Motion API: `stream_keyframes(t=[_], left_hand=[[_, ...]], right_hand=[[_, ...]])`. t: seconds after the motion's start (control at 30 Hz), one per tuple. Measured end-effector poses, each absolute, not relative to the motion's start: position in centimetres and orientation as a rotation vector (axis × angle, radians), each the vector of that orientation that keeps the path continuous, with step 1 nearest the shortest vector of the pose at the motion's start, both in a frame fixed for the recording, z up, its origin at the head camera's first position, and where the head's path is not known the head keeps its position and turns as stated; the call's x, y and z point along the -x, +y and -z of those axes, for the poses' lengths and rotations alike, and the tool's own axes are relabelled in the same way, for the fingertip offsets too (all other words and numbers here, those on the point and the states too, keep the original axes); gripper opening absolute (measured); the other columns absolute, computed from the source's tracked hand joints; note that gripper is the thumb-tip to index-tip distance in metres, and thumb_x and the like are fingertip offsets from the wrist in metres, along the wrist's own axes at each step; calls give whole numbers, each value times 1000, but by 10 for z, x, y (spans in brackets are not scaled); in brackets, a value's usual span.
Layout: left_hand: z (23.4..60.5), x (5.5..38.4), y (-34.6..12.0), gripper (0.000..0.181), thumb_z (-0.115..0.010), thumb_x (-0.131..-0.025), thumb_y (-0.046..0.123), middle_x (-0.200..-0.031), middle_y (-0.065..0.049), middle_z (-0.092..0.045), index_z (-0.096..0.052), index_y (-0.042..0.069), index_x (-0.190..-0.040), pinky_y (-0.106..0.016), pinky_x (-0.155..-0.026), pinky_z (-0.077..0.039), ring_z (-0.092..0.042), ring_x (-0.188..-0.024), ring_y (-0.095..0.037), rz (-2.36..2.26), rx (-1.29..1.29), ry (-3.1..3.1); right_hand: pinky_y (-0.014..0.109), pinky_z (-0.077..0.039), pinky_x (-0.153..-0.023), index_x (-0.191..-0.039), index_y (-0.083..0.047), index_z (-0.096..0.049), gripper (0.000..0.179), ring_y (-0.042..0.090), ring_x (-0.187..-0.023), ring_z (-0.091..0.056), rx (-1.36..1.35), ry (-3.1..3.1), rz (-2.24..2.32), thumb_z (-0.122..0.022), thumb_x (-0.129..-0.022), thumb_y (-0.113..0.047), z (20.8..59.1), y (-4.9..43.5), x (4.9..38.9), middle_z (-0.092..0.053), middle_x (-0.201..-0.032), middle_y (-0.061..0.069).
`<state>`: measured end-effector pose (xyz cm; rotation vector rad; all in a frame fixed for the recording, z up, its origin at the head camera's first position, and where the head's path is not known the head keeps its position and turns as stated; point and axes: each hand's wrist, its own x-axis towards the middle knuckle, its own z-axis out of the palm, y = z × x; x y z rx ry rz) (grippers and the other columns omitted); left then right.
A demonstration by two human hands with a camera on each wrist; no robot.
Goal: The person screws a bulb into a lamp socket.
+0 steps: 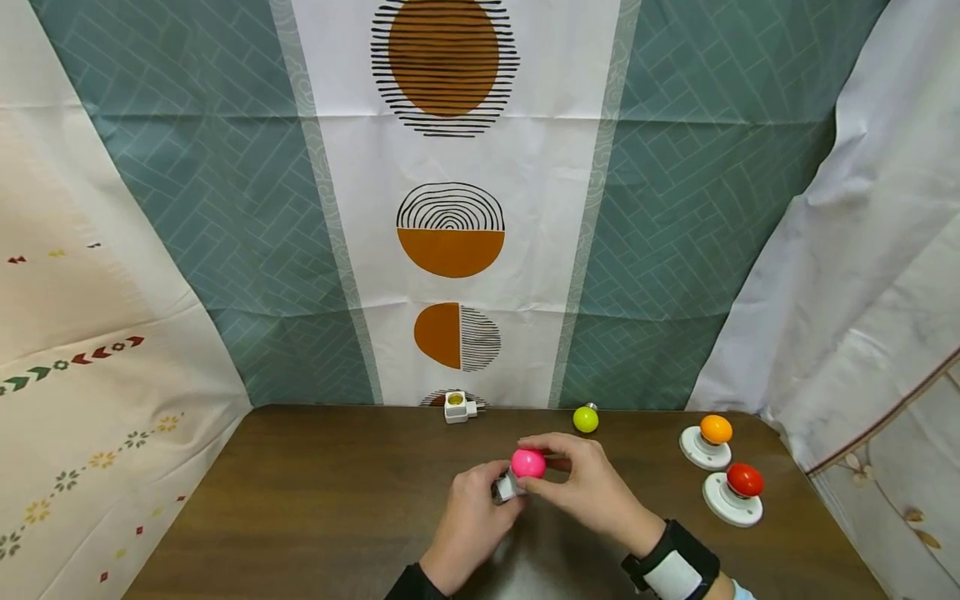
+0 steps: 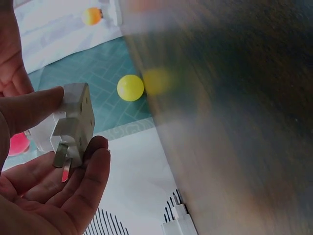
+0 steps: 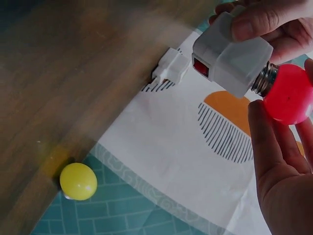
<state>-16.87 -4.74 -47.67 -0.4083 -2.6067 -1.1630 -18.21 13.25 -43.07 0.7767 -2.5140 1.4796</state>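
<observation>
My left hand [image 1: 471,510] grips a white plug-in bulb socket [image 3: 227,54], with thumb and fingers on its sides. A red switch shows on the socket in the right wrist view, and two metal prongs [image 2: 60,155] stick out in the left wrist view. With its fingertips my right hand [image 1: 596,487] holds a pink light bulb [image 1: 528,463] by the globe. The bulb's metal screw base [image 3: 264,79] meets the socket's mouth, with several threads still visible; how deep it sits I cannot tell. Both hands are above the table.
On the brown table [image 1: 322,500], a second white socket [image 1: 455,408] and a yellow-green bulb [image 1: 586,419] lie at the back edge. To the right stand an orange bulb [image 1: 716,429] and a red bulb [image 1: 745,480] in round white holders. Patterned cloth [image 1: 675,250] hangs behind.
</observation>
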Motion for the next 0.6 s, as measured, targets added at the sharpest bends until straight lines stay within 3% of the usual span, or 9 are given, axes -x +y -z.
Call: stream_keyframes(t=[0.23,0.37,0.6], left_hand=[[474,172,-46,27,-78,-72,23,-83,7,-68,-69,17,-97,-17,-59,-44,-56,-68,-2,1249,373,-2639],[472,171,-46,29,-79,-71,23,-83,7,-68,-69,17,-97,-17,-59,-45,-56,-68,-2,1259,355,-2648],[471,170,-46,30,-79,-71,26,-86,8,-69,-69,18,-98,-18,-61,-46,-57,-70,-2,1256,348,-2652]], right_hand=[[25,-54,-80,-113,-32,-63,41,6,-98,-63,-703,-2512,-1535,-77,-75,-35,430,136,180,-66,-109,-12],[27,-53,-83,-119,-30,-60,41,10,-103,-63,-781,-2513,-1548,-73,-80,-34,427,139,181,-64,-117,-8],[35,-50,-91,-124,-29,-57,48,11,-109,-62,-860,-2528,-1550,-74,-79,-29,422,146,181,-57,-128,-10]])
